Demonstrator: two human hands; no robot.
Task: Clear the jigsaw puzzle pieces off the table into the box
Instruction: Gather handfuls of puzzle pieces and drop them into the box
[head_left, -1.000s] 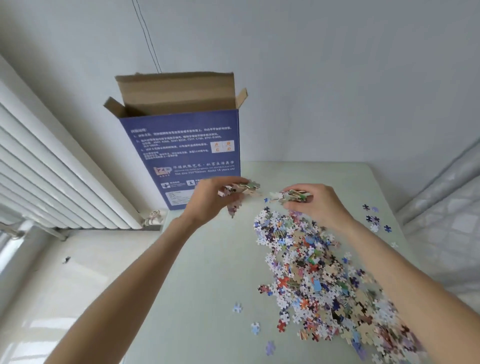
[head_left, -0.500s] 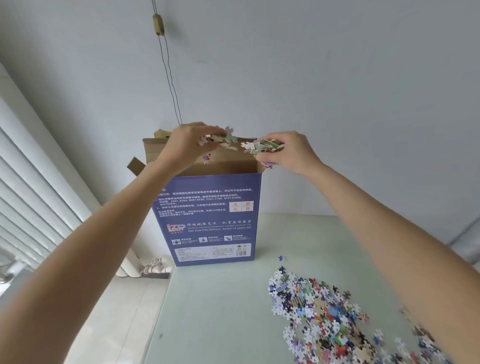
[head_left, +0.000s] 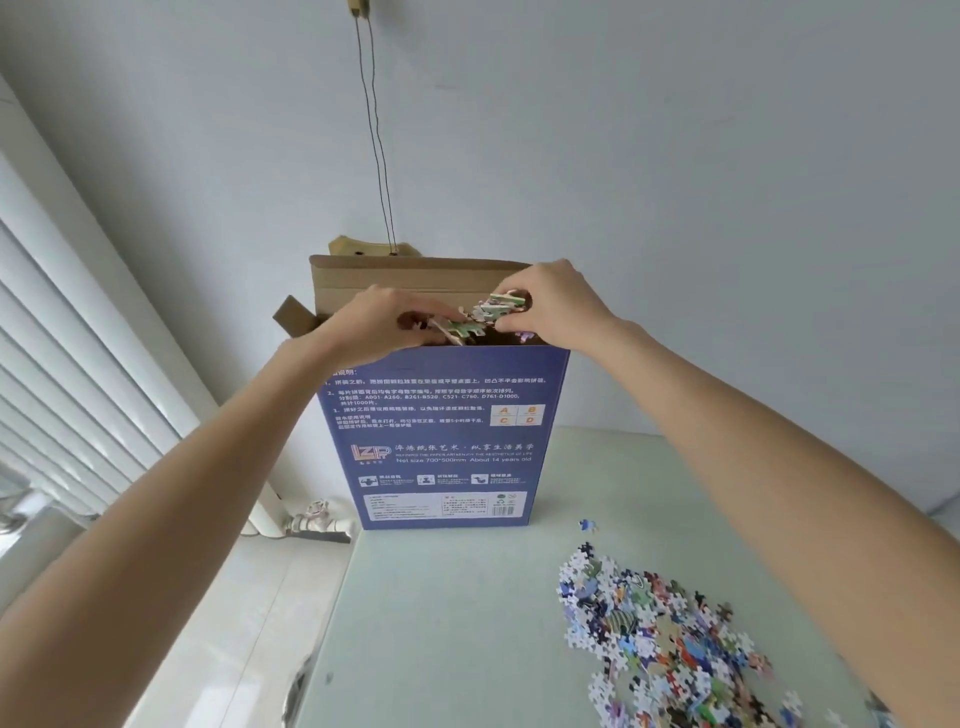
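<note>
We hold both hands over the open top of the box, which stands upright at the table's far edge. Our left hand and right hand each curl their fingers round a clump of pieces. The pile lies on the table, near right.

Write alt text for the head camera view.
Both hands, left hand and right hand, hold a clump of colourful jigsaw pieces over the open top of a tall blue cardboard box. More pieces lie heaped on the pale green table.
</note>
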